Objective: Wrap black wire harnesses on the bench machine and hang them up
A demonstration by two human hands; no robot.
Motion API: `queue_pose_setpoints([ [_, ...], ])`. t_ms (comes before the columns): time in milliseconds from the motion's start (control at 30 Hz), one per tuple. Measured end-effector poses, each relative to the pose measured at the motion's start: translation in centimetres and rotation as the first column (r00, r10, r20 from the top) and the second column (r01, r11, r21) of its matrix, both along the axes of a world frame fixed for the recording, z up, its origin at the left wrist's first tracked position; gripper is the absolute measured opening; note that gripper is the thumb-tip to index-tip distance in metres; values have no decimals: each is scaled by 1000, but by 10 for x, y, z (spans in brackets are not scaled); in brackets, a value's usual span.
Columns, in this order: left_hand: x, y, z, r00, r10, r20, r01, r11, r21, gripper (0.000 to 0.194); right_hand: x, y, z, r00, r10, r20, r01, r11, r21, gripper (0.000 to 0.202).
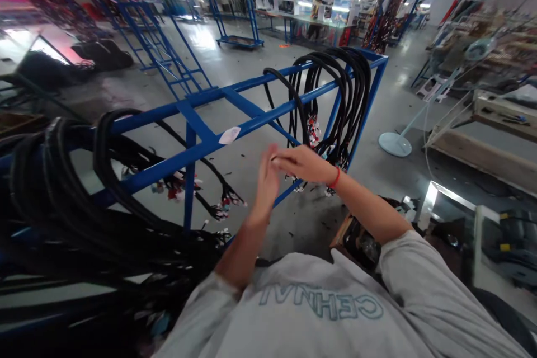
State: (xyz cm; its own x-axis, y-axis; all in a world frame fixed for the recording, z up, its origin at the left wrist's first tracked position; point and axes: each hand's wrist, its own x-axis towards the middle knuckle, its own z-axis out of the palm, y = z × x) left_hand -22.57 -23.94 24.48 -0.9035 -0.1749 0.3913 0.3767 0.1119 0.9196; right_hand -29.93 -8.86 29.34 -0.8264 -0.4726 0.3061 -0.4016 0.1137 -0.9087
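My left hand and my right hand meet in front of my chest, just past the near rail of a blue metal rack. Motion smears the fingers of the left hand, which point upward. The right hand comes in from the side, its fingers pressed together against the left. A small dark sliver shows where they meet; what it is cannot be made out. Black wire harnesses hang over the rack's far end, with white and red connectors below. More black harnesses drape over the left end.
A pale sticker is on the near rail. To the right stand a fan with a round base and a wooden-framed bench. Close by my right side is a metal frame. Another blue wheeled rack stands farther back.
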Motion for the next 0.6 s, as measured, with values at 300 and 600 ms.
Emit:
queue_pose_setpoints([
  [300, -30, 21, 20, 952, -288, 100, 303, 931, -203, 35, 58, 37, 12, 888, -223, -402, 427, 725, 540, 31],
  [600, -40, -32, -55, 953, -184, 242, 280, 842, -462, 27, 0, 28, 11, 861, -399, -316, 478, 848, 230, 39],
])
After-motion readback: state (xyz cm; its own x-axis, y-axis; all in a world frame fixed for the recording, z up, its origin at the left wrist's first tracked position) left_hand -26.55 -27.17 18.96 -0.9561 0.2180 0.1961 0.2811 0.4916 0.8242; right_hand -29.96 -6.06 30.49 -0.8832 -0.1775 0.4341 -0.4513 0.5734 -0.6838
